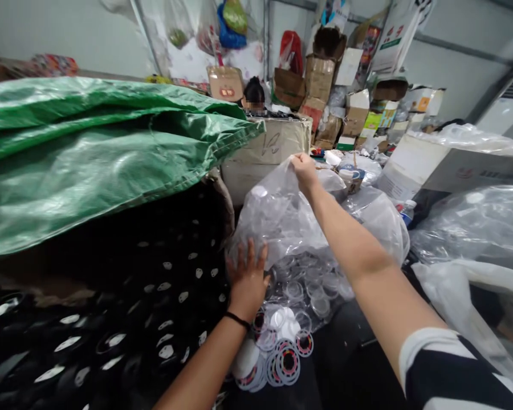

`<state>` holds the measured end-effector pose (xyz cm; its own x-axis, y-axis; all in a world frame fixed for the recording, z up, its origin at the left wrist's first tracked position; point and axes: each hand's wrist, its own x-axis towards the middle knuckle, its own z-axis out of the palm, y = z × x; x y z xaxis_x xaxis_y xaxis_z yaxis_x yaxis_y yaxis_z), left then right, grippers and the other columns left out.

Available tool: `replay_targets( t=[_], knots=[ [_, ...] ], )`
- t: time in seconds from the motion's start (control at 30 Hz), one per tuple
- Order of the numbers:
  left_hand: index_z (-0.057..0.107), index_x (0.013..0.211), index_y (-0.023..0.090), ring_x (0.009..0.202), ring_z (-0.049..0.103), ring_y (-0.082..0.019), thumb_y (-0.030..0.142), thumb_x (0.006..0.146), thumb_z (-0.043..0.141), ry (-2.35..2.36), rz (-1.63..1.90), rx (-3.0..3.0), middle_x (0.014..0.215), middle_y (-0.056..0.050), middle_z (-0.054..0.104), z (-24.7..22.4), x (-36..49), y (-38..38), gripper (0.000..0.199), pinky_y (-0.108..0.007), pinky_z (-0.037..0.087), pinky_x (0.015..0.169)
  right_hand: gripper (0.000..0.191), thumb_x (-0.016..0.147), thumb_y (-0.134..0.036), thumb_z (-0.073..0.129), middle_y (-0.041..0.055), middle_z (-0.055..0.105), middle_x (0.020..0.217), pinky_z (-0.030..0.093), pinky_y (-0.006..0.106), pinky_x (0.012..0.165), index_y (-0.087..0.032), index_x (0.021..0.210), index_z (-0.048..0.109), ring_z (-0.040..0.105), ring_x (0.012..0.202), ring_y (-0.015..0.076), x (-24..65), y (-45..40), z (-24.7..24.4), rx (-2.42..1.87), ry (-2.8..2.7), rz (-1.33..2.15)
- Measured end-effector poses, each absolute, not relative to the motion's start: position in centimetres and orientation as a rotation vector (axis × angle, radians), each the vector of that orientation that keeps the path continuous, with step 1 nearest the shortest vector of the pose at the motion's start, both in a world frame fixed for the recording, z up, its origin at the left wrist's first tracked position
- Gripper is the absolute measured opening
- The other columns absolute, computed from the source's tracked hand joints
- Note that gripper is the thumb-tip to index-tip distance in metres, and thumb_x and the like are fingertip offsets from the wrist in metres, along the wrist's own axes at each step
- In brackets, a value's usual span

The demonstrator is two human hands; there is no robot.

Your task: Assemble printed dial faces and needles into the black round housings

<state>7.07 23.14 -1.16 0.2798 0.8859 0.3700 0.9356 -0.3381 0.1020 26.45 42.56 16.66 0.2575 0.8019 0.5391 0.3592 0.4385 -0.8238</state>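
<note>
A clear plastic bag [277,213] stands in front of me, its mouth towards me and many round clear plastic discs [312,287] inside and at its opening. My right hand [304,171] is closed on the bag's upper edge and holds it up. With fingers spread, my left hand [248,279] lies against the bag's left side. Just below the left hand is a loose pile of round printed discs [287,361] with black, pink and yellow rings, along with plain white discs [284,323]. The bag's far side is hidden.
On the left, a green tarp [111,154] overhangs a large heap of black pieces [166,296] with white spots. More plastic bags [474,225] and a carton [457,165] stand at the right. A person [253,97] sits behind a box [269,142], with stacked cartons beyond.
</note>
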Motion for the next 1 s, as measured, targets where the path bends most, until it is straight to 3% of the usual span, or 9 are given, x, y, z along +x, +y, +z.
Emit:
replay_targets(
  t=[0.1, 0.23, 0.4, 0.5, 0.57, 0.7, 0.83, 0.93, 1.0],
  knots=[
    [0.034, 0.156, 0.024, 0.153, 0.015, -0.04, 0.02, 0.089, 0.063, -1.703, -0.584, -2.418, 0.167, -0.018, 0.017, -0.7, 7.3, 22.6, 0.073, -0.067, 0.018, 0.118, 0.022, 0.102, -0.035, 0.046, -0.0002, 0.059, 0.087, 0.05, 0.028, 0.076, -0.017, 0.095, 0.057, 0.057, 0.078, 0.0126, 27.1, 42.3, 16.2, -1.114, -1.268, 0.334],
    [0.035, 0.157, 0.023, 0.152, 0.016, -0.043, 0.02, 0.088, 0.064, -1.739, -0.64, -2.455, 0.167, -0.02, 0.015, -0.6, 7.4, 22.8, 0.075, -0.068, 0.019, 0.117, 0.02, 0.098, -0.03, 0.044, -0.0028, 0.05, 0.074, 0.047, 0.027, 0.077, -0.02, 0.082, 0.051, 0.054, 0.075, 0.0134, 27.9, 41.7, 15.9, -1.154, -1.274, 0.312],
    [0.037, 0.155, 0.026, 0.151, 0.024, -0.038, 0.02, 0.09, 0.06, -1.759, -0.763, -2.546, 0.166, -0.016, 0.024, -1.1, 7.0, 23.3, 0.07, -0.065, 0.02, 0.119, 0.019, 0.097, -0.027, 0.043, -0.0018, 0.056, 0.08, 0.046, 0.027, 0.086, -0.021, 0.081, 0.051, 0.056, 0.082, 0.0134, 28.5, 40.5, 16.5, -1.224, -1.359, 0.258],
    [0.034, 0.156, 0.015, 0.149, 0.028, -0.041, 0.021, 0.093, 0.053, -1.817, -0.909, -2.532, 0.164, -0.023, 0.025, -1.0, 6.5, 23.6, 0.066, -0.066, 0.026, 0.116, 0.018, 0.092, -0.024, 0.053, -0.0023, 0.06, 0.072, 0.048, 0.028, 0.084, -0.02, 0.074, 0.053, 0.056, 0.076, 0.0134, 28.6, 38.8, 16.0, -1.313, -1.468, 0.272],
    [0.028, 0.156, 0.007, 0.148, 0.031, -0.039, 0.017, 0.095, 0.046, -1.818, -1.021, -2.527, 0.164, -0.026, 0.024, -0.7, 6.1, 23.9, 0.065, -0.059, 0.03, 0.117, 0.017, 0.089, -0.023, 0.057, -0.0018, 0.062, 0.069, 0.049, 0.029, 0.082, -0.019, 0.073, 0.055, 0.058, 0.073, 0.0138, 28.9, 37.3, 15.3, -1.369, -1.53, 0.273],
    [0.024, 0.156, 0.004, 0.147, 0.035, -0.029, 0.009, 0.093, 0.038, -1.716, -1.209, -2.577, 0.164, -0.021, 0.027, 0.3, 5.9, 24.9, 0.065, -0.043, 0.032, 0.119, 0.015, 0.093, -0.023, 0.049, 0.0019, 0.068, 0.08, 0.05, 0.033, 0.088, -0.017, 0.083, 0.059, 0.064, 0.082, 0.0155, 30.4, 34.4, 15.6, -1.452, -1.554, 0.172],
    [0.025, 0.156, 0.003, 0.142, 0.043, -0.031, 0.005, 0.089, 0.041, -1.735, -1.281, -2.582, 0.164, -0.02, 0.028, 1.4, 7.0, 24.9, 0.069, -0.044, 0.036, 0.116, 0.009, 0.088, -0.023, 0.055, 0.0057, 0.07, 0.089, 0.048, 0.041, 0.097, -0.017, 0.085, 0.062, 0.065, 0.096, 0.0216, 29.9, 31.2, 17.9, -1.515, -1.613, 0.143],
    [0.027, 0.156, 0.006, 0.127, 0.059, -0.028, 0.0, 0.088, 0.04, -1.812, -1.242, -2.549, 0.158, -0.021, 0.039, 1.9, 7.4, 23.8, 0.07, -0.041, 0.046, 0.107, 0.009, 0.082, -0.02, 0.06, 0.0093, 0.072, 0.102, 0.042, 0.046, 0.105, -0.019, 0.088, 0.066, 0.062, 0.111, 0.0268, 27.3, 27.0, 16.9, -1.487, -1.708, 0.238],
    [0.032, 0.154, 0.01, 0.123, 0.061, -0.027, 0.003, 0.091, 0.047, -1.856, -1.211, -2.504, 0.154, -0.02, 0.046, 1.9, 7.2, 23.5, 0.065, -0.042, 0.048, 0.104, 0.014, 0.086, -0.024, 0.056, 0.0082, 0.074, 0.095, 0.047, 0.044, 0.098, -0.022, 0.088, 0.069, 0.067, 0.099, 0.0258, 25.4, 23.9, 13.8, -1.496, -1.847, 0.4]
  ],
)
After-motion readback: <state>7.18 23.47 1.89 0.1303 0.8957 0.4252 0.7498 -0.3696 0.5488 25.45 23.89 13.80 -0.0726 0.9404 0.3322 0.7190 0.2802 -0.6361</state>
